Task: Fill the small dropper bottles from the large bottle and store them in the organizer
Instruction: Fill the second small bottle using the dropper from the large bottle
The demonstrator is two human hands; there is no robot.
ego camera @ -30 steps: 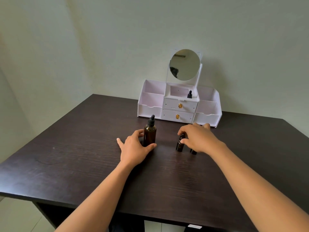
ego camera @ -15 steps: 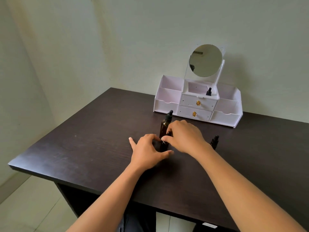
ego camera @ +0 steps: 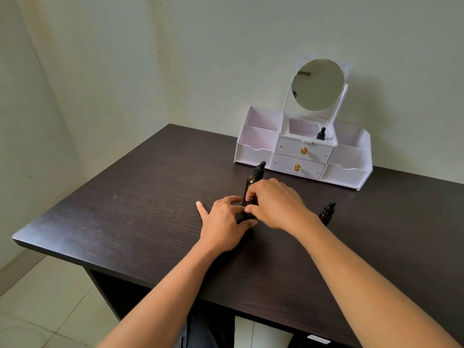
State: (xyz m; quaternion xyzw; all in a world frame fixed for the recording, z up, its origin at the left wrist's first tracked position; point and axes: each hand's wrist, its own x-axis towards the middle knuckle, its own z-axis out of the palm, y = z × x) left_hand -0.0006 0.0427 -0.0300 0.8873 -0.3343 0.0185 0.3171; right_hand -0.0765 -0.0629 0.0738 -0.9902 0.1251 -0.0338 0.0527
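Both hands (ego camera: 251, 212) closed tighter on small bottle (ego camera: 247, 216) (mostly hidden); large bottle (ego camera: 254, 178) unmoved

Layout, mid-frame: we see all items on the table (ego camera: 125, 222).

Organizer (ego camera: 256, 151) sits upper right, at table's far edge w/ mirror (ego camera: 317, 84) atop; one small bottle (ego camera: 321, 133) in its top centre compartment. Large bottle (ego camera: 254, 178) stands in front of it, centre frame. Both hands meet just below it: left hand (ego camera: 223, 227), right hand (ego camera: 276, 204). Another small bottle (ego camera: 327, 212) stands right of them.
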